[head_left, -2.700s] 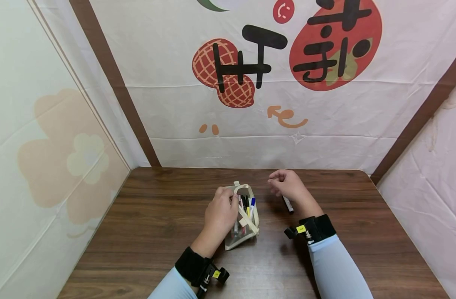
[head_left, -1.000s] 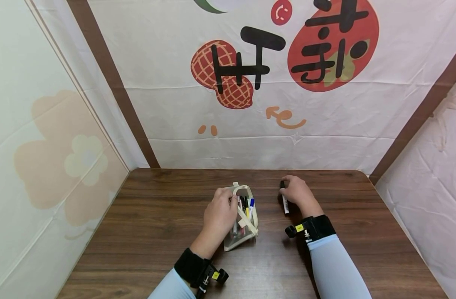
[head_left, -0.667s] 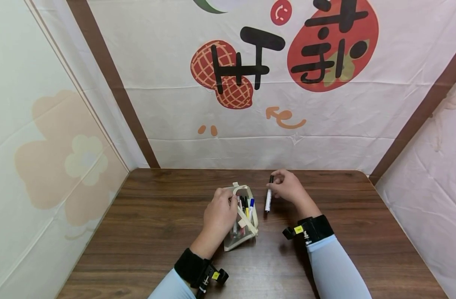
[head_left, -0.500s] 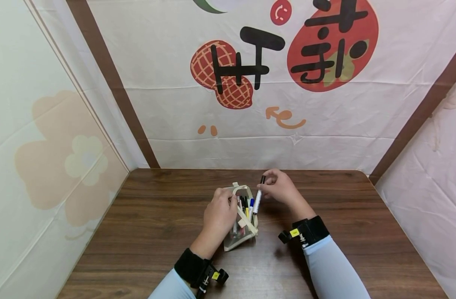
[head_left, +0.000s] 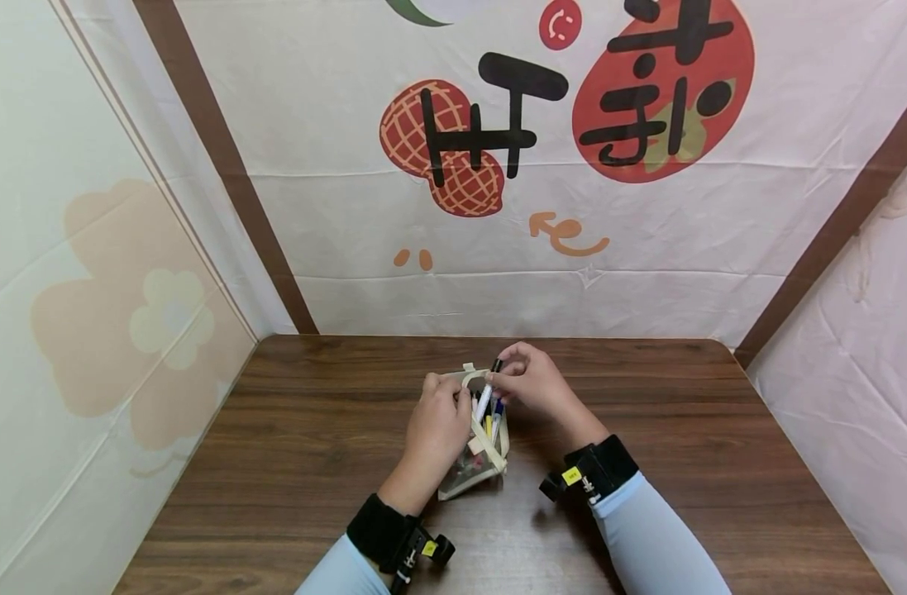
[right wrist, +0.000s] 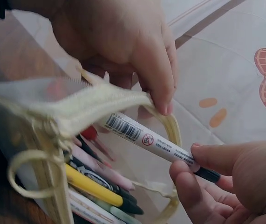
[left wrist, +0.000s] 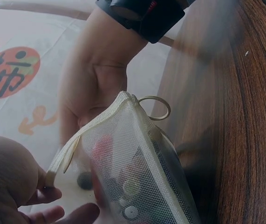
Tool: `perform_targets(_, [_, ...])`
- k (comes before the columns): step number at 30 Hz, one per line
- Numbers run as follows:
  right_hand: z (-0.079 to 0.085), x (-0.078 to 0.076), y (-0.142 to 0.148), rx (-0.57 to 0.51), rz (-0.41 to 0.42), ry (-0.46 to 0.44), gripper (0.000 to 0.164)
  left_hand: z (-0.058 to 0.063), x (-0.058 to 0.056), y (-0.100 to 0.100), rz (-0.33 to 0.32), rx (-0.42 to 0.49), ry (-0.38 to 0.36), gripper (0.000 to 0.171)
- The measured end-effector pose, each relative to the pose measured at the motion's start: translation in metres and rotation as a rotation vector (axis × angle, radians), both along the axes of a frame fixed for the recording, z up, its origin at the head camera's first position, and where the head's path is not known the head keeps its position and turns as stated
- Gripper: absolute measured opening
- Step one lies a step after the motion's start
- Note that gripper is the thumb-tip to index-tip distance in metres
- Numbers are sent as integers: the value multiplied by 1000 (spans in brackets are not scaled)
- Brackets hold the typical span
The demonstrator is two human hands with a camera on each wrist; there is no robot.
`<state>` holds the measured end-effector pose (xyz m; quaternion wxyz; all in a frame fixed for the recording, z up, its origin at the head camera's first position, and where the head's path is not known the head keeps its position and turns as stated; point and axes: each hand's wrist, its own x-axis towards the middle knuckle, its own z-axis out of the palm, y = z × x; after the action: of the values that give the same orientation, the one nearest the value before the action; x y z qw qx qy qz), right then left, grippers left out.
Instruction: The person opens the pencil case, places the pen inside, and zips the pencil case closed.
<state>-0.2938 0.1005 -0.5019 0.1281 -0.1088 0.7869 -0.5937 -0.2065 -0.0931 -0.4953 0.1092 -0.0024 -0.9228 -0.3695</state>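
A cream mesh pencil case (head_left: 474, 482) with zipped edges stands on the table, mouth unzipped. My left hand (head_left: 436, 421) pinches the edge of its mouth between thumb and fingers. Close by on the right, my right hand (head_left: 538, 384) pinches a white marker (right wrist: 146, 142) near its black-capped end. The marker slants down, and its far end is inside the case's mouth. In the right wrist view, a yellow pen (right wrist: 93, 186) and several other pens lie in the case, beside the zipper's ring pull (right wrist: 35, 172). Through the mesh in the left wrist view, the contents look blurred.
The brown wooden table (head_left: 312, 463) ends at a white printed cloth (head_left: 334, 207) behind it. Cloth also hangs at the left and right sides. Each wrist wears a black band (head_left: 605, 464) with a small camera.
My right hand took the marker off the table to the right of the case and carried it left to the case's mouth. My left hand stayed at the edge; the case shifted slightly.
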Motion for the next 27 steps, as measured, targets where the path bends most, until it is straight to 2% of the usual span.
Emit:
perform_targets(5, [-3,2,-6,-22,80,-43,33,1,0,0,3,32,3,25])
perform_targets(10, [-6,4,-10,1,150,-66,36,2,1,1,3,44,2,25])
perform_targets(14, [-8,4,-10,29,187,-67,32,2,0,1,3,51,8,24])
perform_targets(22, [-7,1,-2,81,141,-69,18,2,0,1,19,48,22,23])
perform_targets(27, [-11,-3,8,231,85,-53,9,3,0,1,16,66,14,25])
